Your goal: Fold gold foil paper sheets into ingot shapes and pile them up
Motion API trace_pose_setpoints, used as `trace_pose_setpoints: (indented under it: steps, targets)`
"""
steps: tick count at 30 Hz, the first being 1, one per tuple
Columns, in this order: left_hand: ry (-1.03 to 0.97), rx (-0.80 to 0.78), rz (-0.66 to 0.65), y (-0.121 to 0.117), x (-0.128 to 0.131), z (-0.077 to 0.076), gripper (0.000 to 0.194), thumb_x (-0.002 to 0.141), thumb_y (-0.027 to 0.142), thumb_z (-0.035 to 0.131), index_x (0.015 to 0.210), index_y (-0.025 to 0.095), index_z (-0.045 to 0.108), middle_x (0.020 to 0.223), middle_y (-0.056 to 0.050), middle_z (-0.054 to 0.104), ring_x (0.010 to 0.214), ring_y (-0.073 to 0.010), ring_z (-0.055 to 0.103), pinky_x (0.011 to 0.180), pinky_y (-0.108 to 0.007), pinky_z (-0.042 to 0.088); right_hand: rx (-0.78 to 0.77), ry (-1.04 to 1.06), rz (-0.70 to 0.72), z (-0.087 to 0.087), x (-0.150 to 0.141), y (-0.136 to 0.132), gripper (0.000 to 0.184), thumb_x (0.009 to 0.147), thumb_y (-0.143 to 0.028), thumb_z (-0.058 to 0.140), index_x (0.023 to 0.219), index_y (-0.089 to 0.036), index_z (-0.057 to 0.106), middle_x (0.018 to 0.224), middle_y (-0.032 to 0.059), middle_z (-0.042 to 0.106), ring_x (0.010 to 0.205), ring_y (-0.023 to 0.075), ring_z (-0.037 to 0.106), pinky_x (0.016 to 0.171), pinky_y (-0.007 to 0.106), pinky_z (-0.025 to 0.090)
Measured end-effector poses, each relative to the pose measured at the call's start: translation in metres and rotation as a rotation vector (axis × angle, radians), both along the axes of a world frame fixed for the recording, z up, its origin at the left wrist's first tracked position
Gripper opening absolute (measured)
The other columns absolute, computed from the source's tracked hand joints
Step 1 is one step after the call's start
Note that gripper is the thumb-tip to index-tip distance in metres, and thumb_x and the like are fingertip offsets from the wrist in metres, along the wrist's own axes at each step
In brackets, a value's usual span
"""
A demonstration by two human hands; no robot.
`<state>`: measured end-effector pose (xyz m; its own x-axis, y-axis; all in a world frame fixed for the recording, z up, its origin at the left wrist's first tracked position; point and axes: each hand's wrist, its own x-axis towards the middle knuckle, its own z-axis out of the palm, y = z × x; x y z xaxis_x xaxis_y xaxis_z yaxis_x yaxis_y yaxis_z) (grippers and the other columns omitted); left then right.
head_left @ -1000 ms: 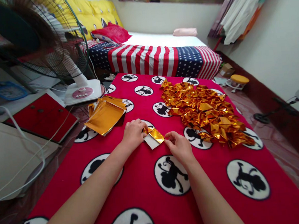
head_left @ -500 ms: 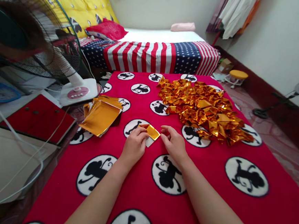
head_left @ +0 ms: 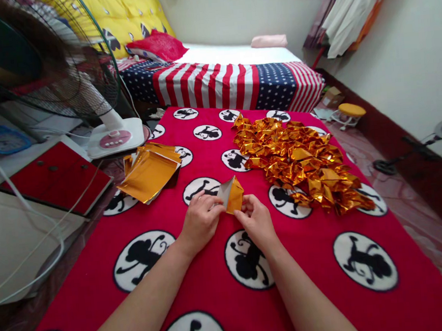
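A partly folded sheet of gold foil paper (head_left: 234, 199), pale grey on its back, is held between my two hands over the red cloth. My left hand (head_left: 204, 218) pinches its left edge, where the grey side shows. On the lower right edge, the thumb and fingers of my right hand (head_left: 256, 219) are closed on the gold side. The paper's upper end comes to a point. To the left lies a stack of flat gold foil sheets (head_left: 150, 173). A large heap of folded gold foil pieces (head_left: 301, 164) spreads out on the right.
The red cloth with monkey circles (head_left: 297, 261) covers the table. A standing fan (head_left: 115, 135) and a red-and-white box (head_left: 55, 176) are at the left. Beyond the table is a bed (head_left: 214, 84); a yellow stool (head_left: 352, 110) stands at the right.
The gold paper has gone from lying flat to being lifted and tilted, with a pointed top. My right hand has closed on its right edge; my left hand has shifted slightly right.
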<state>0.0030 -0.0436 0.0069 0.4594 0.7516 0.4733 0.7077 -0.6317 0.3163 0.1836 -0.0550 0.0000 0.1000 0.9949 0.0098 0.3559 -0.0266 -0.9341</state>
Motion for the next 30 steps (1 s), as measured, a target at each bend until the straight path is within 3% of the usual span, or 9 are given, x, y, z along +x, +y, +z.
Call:
trace_pose_setpoints:
  steps: [4, 10, 15, 18, 22, 26, 30]
  targets:
    - [-0.048, 0.025, 0.01, 0.003, -0.007, -0.002, 0.021, 0.088, 0.008, 0.051, 0.088, 0.022, 0.066, 0.091, -0.003, 0.07, 0.088, -0.0178, 0.063, 0.097, -0.042, 0.046, -0.076, 0.178, 0.034, 0.0, 0.001, 0.001, 0.024, 0.074, -0.029, 0.063, 0.096, -0.021, 0.058, 0.072, 0.0005, 0.067, 0.051, 0.0138, 0.057, 0.047, 0.024, 0.043]
    - [-0.118, 0.043, -0.039, -0.001, 0.004, 0.001, 0.026, 0.084, 0.015, 0.062, 0.11, 0.023, 0.064, 0.118, -0.008, 0.065, 0.112, -0.0225, 0.058, 0.095, -0.039, 0.048, -0.209, 0.443, 0.019, 0.01, 0.0, 0.002, 0.037, 0.065, -0.03, 0.072, 0.095, -0.019, 0.053, 0.059, -0.006, 0.06, 0.044, 0.0085, 0.048, 0.043, 0.02, 0.036]
    - [-0.094, 0.066, -0.019, 0.002, 0.008, -0.004, 0.012, 0.091, 0.018, 0.056, 0.094, 0.021, 0.067, 0.091, -0.004, 0.07, 0.084, -0.0172, 0.063, 0.077, -0.032, 0.05, -0.223, 0.462, 0.073, 0.013, 0.001, 0.001, 0.042, 0.068, -0.035, 0.073, 0.102, -0.017, 0.054, 0.067, -0.0027, 0.063, 0.048, 0.0087, 0.049, 0.046, 0.02, 0.038]
    - [-0.11, 0.07, 0.0, 0.003, 0.004, -0.006, 0.013, 0.092, 0.018, 0.054, 0.092, 0.02, 0.067, 0.089, -0.004, 0.071, 0.081, -0.0169, 0.063, 0.075, -0.031, 0.05, -0.109, 0.364, 0.071, 0.012, 0.006, 0.001, 0.045, 0.07, -0.028, 0.071, 0.111, -0.02, 0.055, 0.087, 0.0004, 0.063, 0.051, 0.0077, 0.049, 0.047, 0.021, 0.039]
    - [-0.133, 0.023, -0.019, 0.003, 0.001, -0.007, 0.014, 0.093, 0.018, 0.053, 0.093, 0.02, 0.067, 0.091, -0.005, 0.07, 0.084, -0.0168, 0.063, 0.078, -0.03, 0.05, 0.187, -0.007, 0.09, 0.008, 0.014, 0.0, 0.044, 0.075, -0.014, 0.063, 0.117, -0.026, 0.062, 0.111, 0.0035, 0.056, 0.06, 0.0079, 0.051, 0.059, 0.025, 0.046]
    - [-0.117, -0.045, -0.031, 0.001, 0.001, -0.006, 0.017, 0.094, 0.019, 0.051, 0.093, 0.02, 0.068, 0.09, -0.005, 0.07, 0.085, -0.0171, 0.062, 0.077, -0.03, 0.05, 0.253, -0.279, 0.199, 0.006, 0.016, -0.002, 0.02, 0.086, -0.019, 0.058, 0.097, -0.026, 0.073, 0.095, 0.0028, 0.06, 0.075, 0.0135, 0.058, 0.07, 0.026, 0.047]
    - [-0.106, -0.092, -0.022, 0.0, 0.0, -0.007, 0.017, 0.093, 0.021, 0.053, 0.096, 0.021, 0.069, 0.092, -0.006, 0.069, 0.088, -0.0184, 0.06, 0.079, -0.032, 0.05, 0.195, -0.388, 0.227, 0.004, 0.015, -0.002, 0.016, 0.089, -0.026, 0.059, 0.091, -0.025, 0.074, 0.085, 0.0022, 0.063, 0.079, 0.0155, 0.061, 0.069, 0.025, 0.045]
